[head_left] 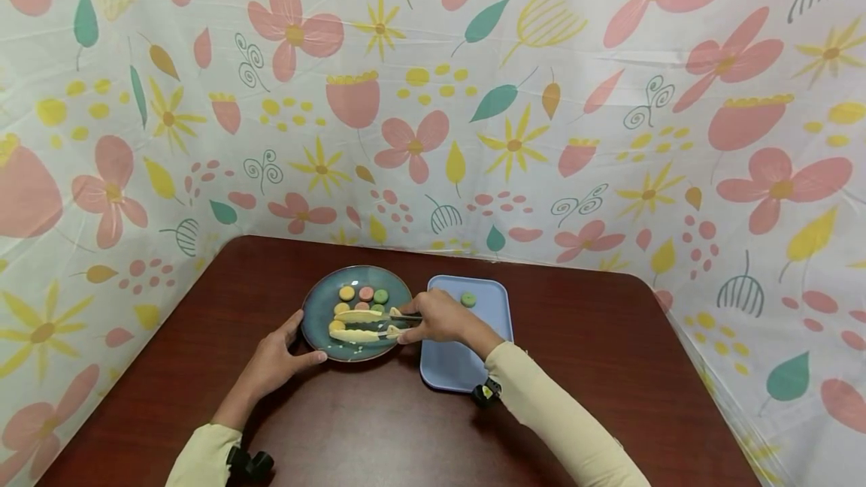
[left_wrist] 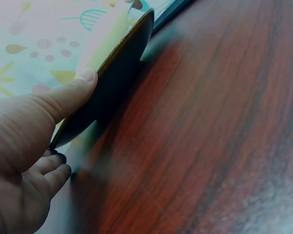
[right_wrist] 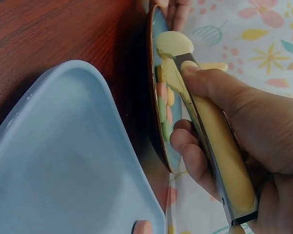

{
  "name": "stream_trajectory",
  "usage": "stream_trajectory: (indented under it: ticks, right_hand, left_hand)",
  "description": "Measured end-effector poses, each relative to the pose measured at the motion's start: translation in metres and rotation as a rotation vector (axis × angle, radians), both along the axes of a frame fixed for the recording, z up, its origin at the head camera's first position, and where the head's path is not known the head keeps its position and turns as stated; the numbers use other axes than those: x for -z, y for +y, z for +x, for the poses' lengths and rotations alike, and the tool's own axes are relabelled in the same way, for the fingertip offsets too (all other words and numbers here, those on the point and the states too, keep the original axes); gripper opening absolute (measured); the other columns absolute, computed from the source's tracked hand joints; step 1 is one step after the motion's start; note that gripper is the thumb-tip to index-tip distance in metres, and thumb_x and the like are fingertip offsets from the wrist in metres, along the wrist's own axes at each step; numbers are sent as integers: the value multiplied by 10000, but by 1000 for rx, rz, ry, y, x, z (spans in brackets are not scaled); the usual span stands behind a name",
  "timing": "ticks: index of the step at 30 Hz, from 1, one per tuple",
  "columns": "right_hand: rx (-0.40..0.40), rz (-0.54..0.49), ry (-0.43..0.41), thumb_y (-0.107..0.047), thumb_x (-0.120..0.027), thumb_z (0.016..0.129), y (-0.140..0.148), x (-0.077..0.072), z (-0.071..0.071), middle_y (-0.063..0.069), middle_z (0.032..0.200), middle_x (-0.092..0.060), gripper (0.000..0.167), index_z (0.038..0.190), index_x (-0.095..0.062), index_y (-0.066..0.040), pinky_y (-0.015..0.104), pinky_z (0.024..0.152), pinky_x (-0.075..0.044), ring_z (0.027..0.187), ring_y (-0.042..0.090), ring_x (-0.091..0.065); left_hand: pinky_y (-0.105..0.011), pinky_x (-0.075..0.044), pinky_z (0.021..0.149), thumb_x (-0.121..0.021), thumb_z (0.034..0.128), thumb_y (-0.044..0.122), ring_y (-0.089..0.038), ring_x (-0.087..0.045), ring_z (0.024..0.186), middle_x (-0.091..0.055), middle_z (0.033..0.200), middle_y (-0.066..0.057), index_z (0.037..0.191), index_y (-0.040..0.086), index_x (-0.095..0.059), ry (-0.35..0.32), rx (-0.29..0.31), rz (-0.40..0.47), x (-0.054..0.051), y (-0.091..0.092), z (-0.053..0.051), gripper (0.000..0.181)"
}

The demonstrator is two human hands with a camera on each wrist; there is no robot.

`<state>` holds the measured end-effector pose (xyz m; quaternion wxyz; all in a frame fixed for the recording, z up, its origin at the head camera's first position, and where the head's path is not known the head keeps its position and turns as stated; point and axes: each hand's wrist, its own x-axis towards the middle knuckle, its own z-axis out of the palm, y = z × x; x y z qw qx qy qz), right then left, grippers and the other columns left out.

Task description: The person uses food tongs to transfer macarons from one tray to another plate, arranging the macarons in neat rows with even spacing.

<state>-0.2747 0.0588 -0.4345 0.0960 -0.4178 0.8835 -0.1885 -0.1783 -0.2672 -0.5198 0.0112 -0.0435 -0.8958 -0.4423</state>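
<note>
My left hand (head_left: 274, 359) holds the near left rim of a round blue-green plate (head_left: 316, 299), thumb on the rim and the other fingers below it in the left wrist view. My right hand (head_left: 440, 316) grips cream-coloured tongs (head_left: 365, 316) over the plate. In the head view the tong tips lie either side of a yellow macaron-like piece (head_left: 336, 327); whether they pinch it I cannot tell. Other small round pieces sit in rows on the plate: yellow (head_left: 346, 293), pink (head_left: 366, 294) and green (head_left: 381, 296). The tongs partly cover some.
Right of the plate lies a blue rectangular tray (head_left: 449, 367) holding a green piece (head_left: 468, 299); the right wrist view also shows a pinkish piece (right_wrist: 142, 227) at its edge. All stand on a dark wooden table (head_left: 575, 367). Behind hangs a flower-printed cloth (head_left: 419, 74).
</note>
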Motion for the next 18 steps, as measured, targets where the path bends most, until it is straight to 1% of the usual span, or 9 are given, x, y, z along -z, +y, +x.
stream_trajectory:
  ticks: [2,7,10,11,12,14,16,17,18]
  right_hand:
    - [-2,0,-1,-366,-834,870,0,-1,0,63,1091,-779,484,1265,-741,-102,213,535,-363,521,44,-395]
    - [-21,-27,32,-375,-830,870,5,-3,-1,43,1066,-785,478,1262,-746,-113,207,569,-388,608,15,-468]
    - [-16,-39,34,-389,-819,879,14,-10,-2,51,911,-772,501,1285,-732,-109,221,563,-355,600,34,-410]
    - [-12,-44,36,-393,-815,882,18,-12,-3,36,899,-764,500,1286,-731,-111,214,572,-362,612,17,-416]
    - [-5,-45,33,-398,-809,888,22,-15,-3,34,858,-748,503,1295,-726,-115,217,564,-348,592,21,-383]
    - [12,-61,35,-397,-809,887,32,-22,-3,31,844,-736,506,1299,-724,-115,213,557,-343,573,14,-358]
    - [35,-81,42,-394,-815,881,44,-28,-3,40,875,-752,519,1305,-719,-109,207,539,-336,530,5,-328]
    - [51,-91,45,-391,-820,877,50,-31,-4,46,849,-749,528,1306,-717,-102,206,521,-327,502,10,-306]
    - [69,-97,43,-389,-823,874,57,-35,-4,62,781,-729,542,1313,-709,-93,216,502,-299,471,34,-256]
  left_hand:
    - [-560,-397,1133,-838,840,459,-442,-364,1448,-256,1622,-307,1588,-87,-219,-3,0,-6,0,0,0,1114]
    - [-553,-398,1136,-841,837,457,-434,-371,1447,-260,1625,-297,1592,-73,-223,-7,-7,-4,-1,1,-1,1111]
    - [-555,-397,1134,-843,833,462,-438,-370,1446,-257,1625,-299,1590,-76,-225,-8,-5,-4,-1,1,-1,1115]
    - [-557,-399,1132,-840,835,466,-442,-369,1446,-255,1625,-302,1590,-78,-224,-10,-3,-7,-1,1,-1,1116]
    - [-558,-400,1131,-838,836,467,-444,-366,1447,-251,1627,-301,1591,-77,-220,-12,-1,-8,0,1,-1,1117]
    - [-556,-404,1128,-835,840,465,-445,-365,1447,-249,1630,-297,1593,-74,-218,-15,-1,-8,0,0,-1,1113]
    - [-553,-408,1126,-835,844,455,-443,-364,1449,-250,1633,-290,1596,-67,-216,-16,-4,-6,1,0,-1,1105]
    - [-552,-409,1126,-834,846,454,-442,-364,1450,-250,1634,-289,1597,-65,-213,-16,-3,-6,1,0,-1,1105]
    - [-550,-410,1125,-836,844,449,-441,-365,1450,-254,1633,-287,1597,-65,-215,-15,-4,-4,2,0,0,1103]
